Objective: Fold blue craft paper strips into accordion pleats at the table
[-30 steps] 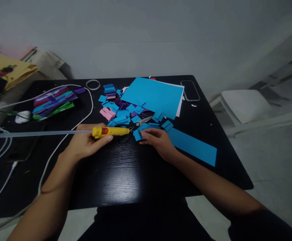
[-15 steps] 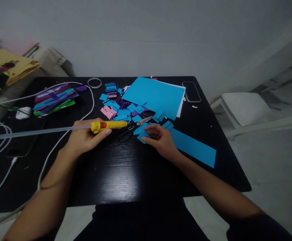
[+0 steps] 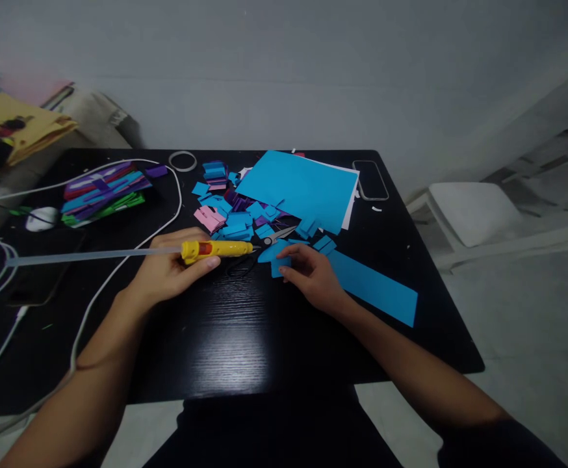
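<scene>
My left hand (image 3: 174,266) is closed round a yellow hot glue gun (image 3: 218,249), and a long clear glue stick (image 3: 93,256) juts from its back end. The nozzle points right, toward a small blue piece of paper (image 3: 280,266) pinched by my right hand (image 3: 312,273). Whether nozzle and paper touch, I cannot tell. Scissors (image 3: 278,235) with black handles lie just behind, blades spread, partly covered by the glue gun. Blue paper pieces and a long blue paper strip (image 3: 376,288) rest on the table beside my right hand.
Behind my hands lie folded paper pieces (image 3: 238,224), pink, purple and blue, and a large blue sheet (image 3: 298,185). A phone (image 3: 370,180) is at the back right, a tape ring (image 3: 182,161) at the back. White cable (image 3: 180,195) loops across the left, near a bundle of coloured strips (image 3: 106,192).
The glue gun has shifted slightly right, its nozzle closer to the paper. The small blue piece in my right hand has turned a little.
</scene>
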`<control>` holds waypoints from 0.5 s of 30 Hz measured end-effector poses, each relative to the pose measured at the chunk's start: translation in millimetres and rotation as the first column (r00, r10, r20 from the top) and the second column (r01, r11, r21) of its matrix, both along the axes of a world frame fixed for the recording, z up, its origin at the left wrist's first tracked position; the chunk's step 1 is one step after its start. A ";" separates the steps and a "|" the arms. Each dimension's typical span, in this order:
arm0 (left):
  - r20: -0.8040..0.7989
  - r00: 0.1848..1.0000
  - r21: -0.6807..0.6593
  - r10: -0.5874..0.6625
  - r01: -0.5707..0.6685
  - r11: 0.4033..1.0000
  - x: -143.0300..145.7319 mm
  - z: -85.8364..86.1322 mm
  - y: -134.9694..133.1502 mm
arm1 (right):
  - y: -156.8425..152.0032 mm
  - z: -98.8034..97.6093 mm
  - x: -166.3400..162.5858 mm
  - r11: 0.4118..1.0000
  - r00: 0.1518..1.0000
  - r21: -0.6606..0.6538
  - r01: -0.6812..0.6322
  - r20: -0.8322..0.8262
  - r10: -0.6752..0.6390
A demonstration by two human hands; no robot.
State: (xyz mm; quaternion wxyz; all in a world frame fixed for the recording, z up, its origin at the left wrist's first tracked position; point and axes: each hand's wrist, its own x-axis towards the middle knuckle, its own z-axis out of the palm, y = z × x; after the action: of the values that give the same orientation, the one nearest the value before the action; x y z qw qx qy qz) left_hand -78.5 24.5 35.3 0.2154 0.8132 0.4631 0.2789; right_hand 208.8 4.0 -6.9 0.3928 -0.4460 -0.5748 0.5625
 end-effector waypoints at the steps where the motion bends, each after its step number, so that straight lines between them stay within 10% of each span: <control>1: 0.012 1.000 -0.010 -0.013 0.013 1.000 0.2 -0.3 0.9 | -0.5 -0.1 -0.6 1.000 1.000 -0.001 -0.005 -0.006 0.005; 15: 0.069 0.980 -0.122 -0.186 0.194 0.973 4.1 5.0 1.0 | -5.6 -12.1 -5.5 0.998 0.998 0.051 -0.048 0.030 0.047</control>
State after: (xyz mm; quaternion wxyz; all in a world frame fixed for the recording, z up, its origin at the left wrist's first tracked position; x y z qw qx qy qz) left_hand -74.4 25.5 40.3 0.3059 0.8300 0.3938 0.2498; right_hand 203.3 -1.6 -19.0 0.3825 -0.4300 -0.6053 0.5500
